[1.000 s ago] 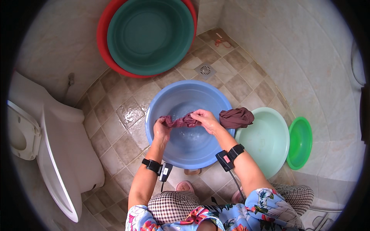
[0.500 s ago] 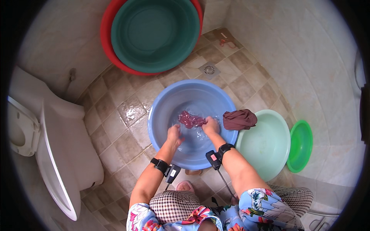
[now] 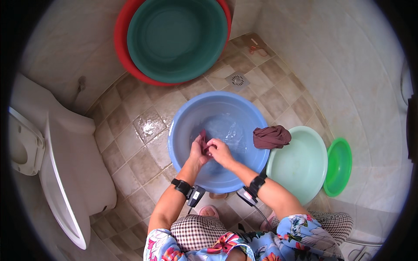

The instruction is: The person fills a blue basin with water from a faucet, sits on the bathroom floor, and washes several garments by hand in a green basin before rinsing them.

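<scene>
Both my hands are together over the left part of a blue basin [image 3: 176, 117] with clear water in the bottom. A small maroon cloth [image 3: 203, 135] is bunched between them. My left hand [image 3: 198, 152] is closed round it, palm turned inward. From the other side my right hand [image 3: 219, 152] pinches the same cloth, fingers curled. Most of the cloth is hidden by the fingers. A second, darker brown-maroon cloth [image 3: 271, 137] lies crumpled over the right rim of the blue basin, touching the pale green basin [image 3: 300, 169] too.
A bright green basin [image 3: 338, 167] leans at the far right. At the back a dark green basin [image 3: 176, 39] sits inside a red basin [image 3: 123, 54]. A floor drain [image 3: 237, 80] and red scissors [image 3: 258, 51] lie beyond. White toilet [image 3: 78, 152] at left.
The small maroon cloth has gone from the water to between my hands. My right hand has moved left to meet my left hand, which has now closed on the cloth.
</scene>
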A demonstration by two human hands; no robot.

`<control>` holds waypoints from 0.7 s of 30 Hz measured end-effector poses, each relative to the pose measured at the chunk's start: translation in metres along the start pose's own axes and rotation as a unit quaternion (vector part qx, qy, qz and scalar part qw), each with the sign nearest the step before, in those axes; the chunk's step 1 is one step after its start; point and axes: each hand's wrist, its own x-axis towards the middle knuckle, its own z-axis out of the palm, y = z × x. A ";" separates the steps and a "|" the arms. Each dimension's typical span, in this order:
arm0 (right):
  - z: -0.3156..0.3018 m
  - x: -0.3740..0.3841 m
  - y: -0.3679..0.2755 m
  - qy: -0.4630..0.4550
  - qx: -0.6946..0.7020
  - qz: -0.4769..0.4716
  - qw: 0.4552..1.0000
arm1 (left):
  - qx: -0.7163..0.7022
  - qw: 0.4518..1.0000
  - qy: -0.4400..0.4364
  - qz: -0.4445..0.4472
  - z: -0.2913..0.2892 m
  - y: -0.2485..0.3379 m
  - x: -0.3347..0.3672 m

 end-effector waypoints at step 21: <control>0.042 -0.040 -0.082 0.100 -0.226 -0.221 0.943 | -0.112 0.975 -0.185 0.058 -0.021 -0.010 0.005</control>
